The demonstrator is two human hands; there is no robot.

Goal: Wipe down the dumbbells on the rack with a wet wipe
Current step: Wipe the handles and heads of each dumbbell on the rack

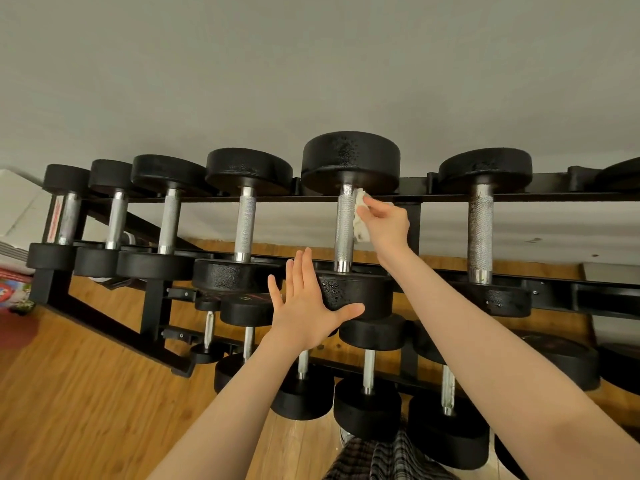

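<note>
Reaching forward, the left hand (pixel 306 306) has its grip apart, fingers straight, thumb touching the near head of a dumbbell (pixel 346 223) on the top tier of the rack (pixel 156 306). Farther, the right hand (pixel 386 225) has its grip clamped on a white wipe (pixel 360 216), pressed against the right side of that dumbbell's knurled handle.

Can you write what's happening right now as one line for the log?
right hand: presses wet wipe on dumbbell handle | left hand: open, by near weight | rack: top row
</note>
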